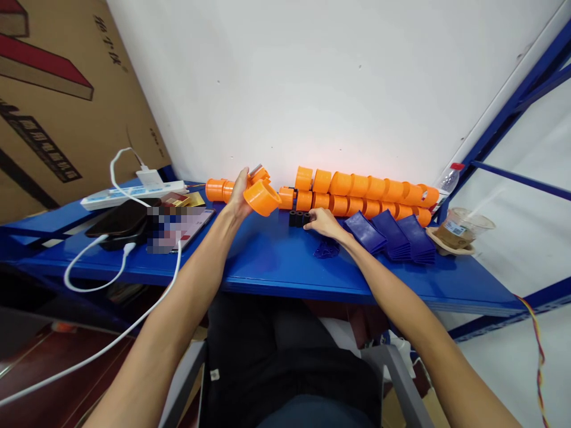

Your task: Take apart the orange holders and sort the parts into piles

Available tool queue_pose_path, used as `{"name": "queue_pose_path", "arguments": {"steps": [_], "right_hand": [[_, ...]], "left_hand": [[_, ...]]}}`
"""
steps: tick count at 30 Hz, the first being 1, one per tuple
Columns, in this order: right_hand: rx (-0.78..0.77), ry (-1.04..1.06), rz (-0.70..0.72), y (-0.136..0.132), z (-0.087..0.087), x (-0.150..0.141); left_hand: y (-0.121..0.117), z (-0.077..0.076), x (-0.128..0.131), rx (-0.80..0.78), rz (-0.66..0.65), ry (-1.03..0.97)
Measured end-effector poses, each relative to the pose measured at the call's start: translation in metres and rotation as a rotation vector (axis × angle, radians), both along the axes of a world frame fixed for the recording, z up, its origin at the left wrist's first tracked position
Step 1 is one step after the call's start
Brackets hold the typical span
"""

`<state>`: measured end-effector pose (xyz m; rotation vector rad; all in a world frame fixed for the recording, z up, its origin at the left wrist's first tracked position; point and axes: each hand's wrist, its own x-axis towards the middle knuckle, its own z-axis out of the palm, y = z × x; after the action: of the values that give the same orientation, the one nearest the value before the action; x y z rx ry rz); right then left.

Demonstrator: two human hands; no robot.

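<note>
My left hand [239, 197] is closed around an orange plastic ring-shaped piece [262, 198], tilted with its open end to the right. Just behind it shows another orange part with a silvery piece [259, 172]; whether it is joined to the held one I cannot tell. On the blue table, my right hand [326, 224] pinches at the end of a short row of small black cylinders [298, 219]. Beside that hand lie a tangle of thin dark blue strips [326, 248] and stacks of flat blue sleeves [366, 230].
Orange rings [357, 195] are stacked in two rows along the white wall. At right stand a drink cup [461, 229] and a bottle [450, 177]. A power strip [134, 195], a black case [125, 223], a phone [191, 229] and white cables occupy the left.
</note>
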<state>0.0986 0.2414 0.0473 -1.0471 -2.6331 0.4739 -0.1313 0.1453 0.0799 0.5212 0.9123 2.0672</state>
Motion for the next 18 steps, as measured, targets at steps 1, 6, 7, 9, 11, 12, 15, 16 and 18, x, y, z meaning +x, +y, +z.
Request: {"name": "queue_pose_path", "arguments": {"steps": [1, 6, 7, 9, 11, 12, 15, 16, 18], "right_hand": [[0.002, -0.001, 0.001, 0.000, 0.000, 0.000], [0.004, -0.009, 0.005, -0.002, 0.001, 0.000], [0.005, -0.009, 0.004, -0.003, 0.001, 0.000], [0.006, -0.011, 0.005, -0.003, 0.002, 0.000], [0.001, -0.012, 0.003, -0.002, 0.003, 0.000], [-0.004, -0.010, 0.003, -0.002, 0.003, 0.000], [-0.009, -0.006, 0.006, -0.003, 0.005, 0.001], [-0.007, -0.009, 0.011, -0.004, 0.005, 0.001], [-0.006, -0.022, 0.021, -0.006, 0.007, 0.002]], "left_hand": [[-0.001, 0.001, 0.001, -0.001, 0.000, -0.005], [-0.008, 0.011, 0.012, -0.019, 0.003, -0.053], [-0.010, 0.013, 0.015, -0.024, 0.002, -0.059], [-0.013, 0.017, 0.018, -0.036, -0.004, -0.073], [-0.014, 0.018, 0.019, -0.048, -0.008, -0.082], [-0.014, 0.018, 0.019, -0.050, -0.008, -0.083], [-0.012, 0.014, 0.016, -0.037, -0.015, -0.070], [-0.012, 0.012, 0.014, -0.033, -0.022, -0.062], [-0.011, 0.010, 0.013, -0.025, -0.040, -0.034]]}}
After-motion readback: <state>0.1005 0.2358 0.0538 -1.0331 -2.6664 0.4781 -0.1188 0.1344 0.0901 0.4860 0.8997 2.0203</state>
